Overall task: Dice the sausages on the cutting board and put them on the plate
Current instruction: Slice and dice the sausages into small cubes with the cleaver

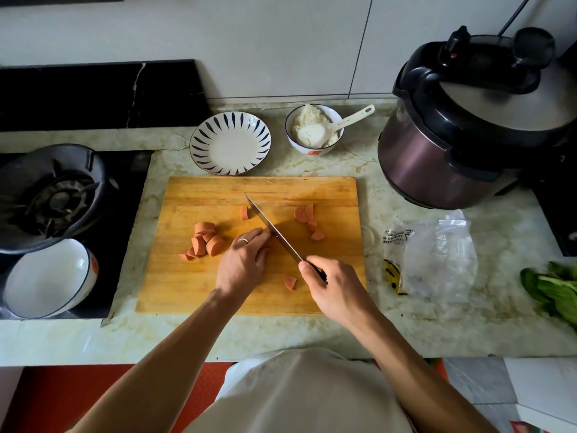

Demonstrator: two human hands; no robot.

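Observation:
A wooden cutting board [193, 289] lies in front of me with pink sausage pieces scattered on it. One heap of sausage pieces [204, 240] sits at the left, a smaller group [307, 220] at the right, a single piece [244, 212] beside the blade and another [290, 282] near the front. My left hand [243, 264] presses its fingertips down on a sausage piece against the blade; the piece is mostly hidden. My right hand [334, 287] grips the handle of a knife [268, 226], its blade angled across the board. The white plate [206, 145] with blue streaks stands behind the board, with nothing on it.
A bowl of rice [313, 129] with a white spoon stands right of the plate. A pressure cooker [462, 129] fills the back right. A gas burner [53, 195] and a white bowl [46, 279] are at the left. Plastic wrappers [437, 260] and leafy greens [552, 289] lie right.

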